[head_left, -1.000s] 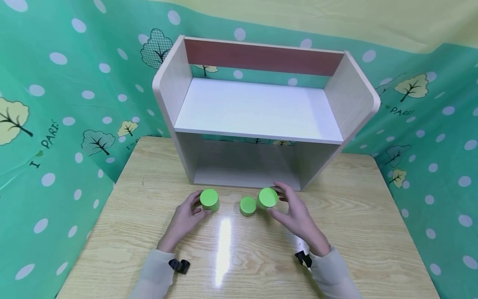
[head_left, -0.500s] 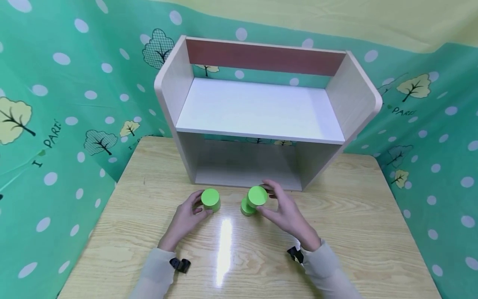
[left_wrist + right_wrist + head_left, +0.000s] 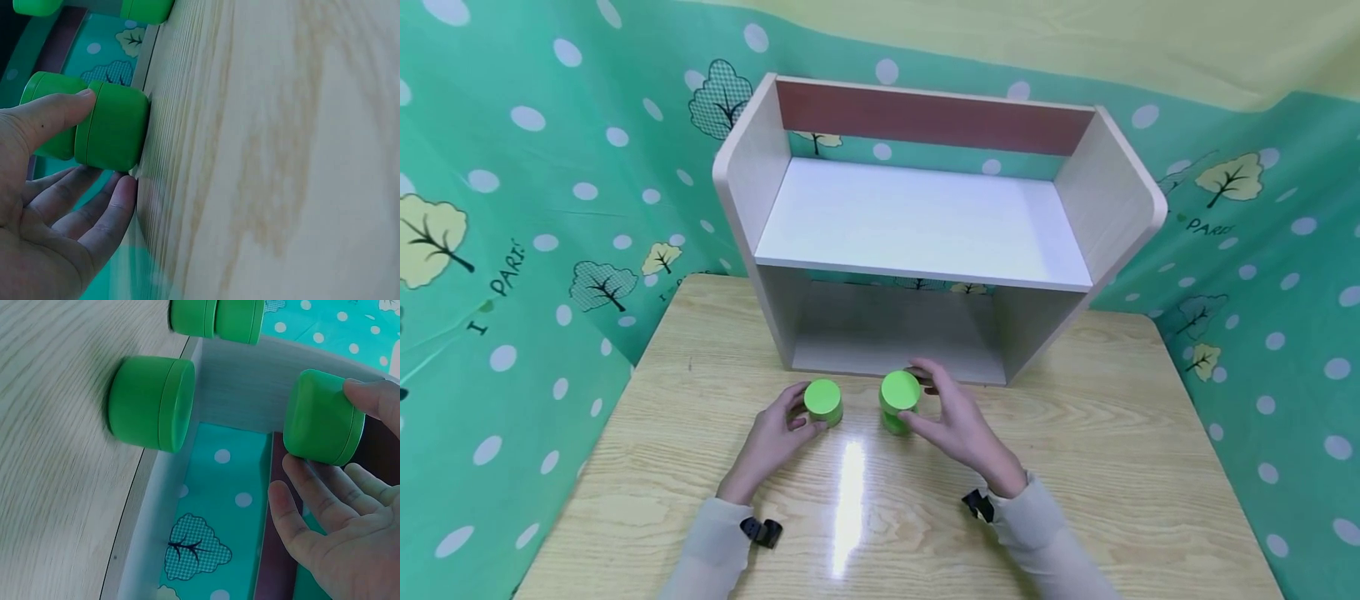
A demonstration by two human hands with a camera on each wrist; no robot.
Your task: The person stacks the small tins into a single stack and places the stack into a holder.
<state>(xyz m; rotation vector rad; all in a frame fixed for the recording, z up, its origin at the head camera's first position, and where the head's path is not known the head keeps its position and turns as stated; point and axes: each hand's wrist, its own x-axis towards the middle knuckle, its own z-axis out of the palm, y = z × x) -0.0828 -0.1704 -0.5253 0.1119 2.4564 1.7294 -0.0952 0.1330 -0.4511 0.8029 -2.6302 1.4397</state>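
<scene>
Two small round green lidded jars stand stacked on the table at the left; the upper jar (image 3: 823,397) covers most of the lower jar (image 3: 119,128) in the head view. My left hand (image 3: 777,433) holds this stack, its thumb near the join in the left wrist view and the fingers on the opposite side. With thumb and fingertips, my right hand (image 3: 958,427) pinches another green jar (image 3: 322,419), raised over a single green jar (image 3: 147,403) on the table. A gap shows between those two in the right wrist view.
A two-level shelf unit (image 3: 917,221) with a white middle board and a dark red back strip stands right behind the jars. The wooden table (image 3: 647,467) reaches to a green patterned curtain (image 3: 527,275) at the back and sides.
My right hand has carried its jar leftward, from beside the single jar to a place over it. My left hand has stayed at the left stack.
</scene>
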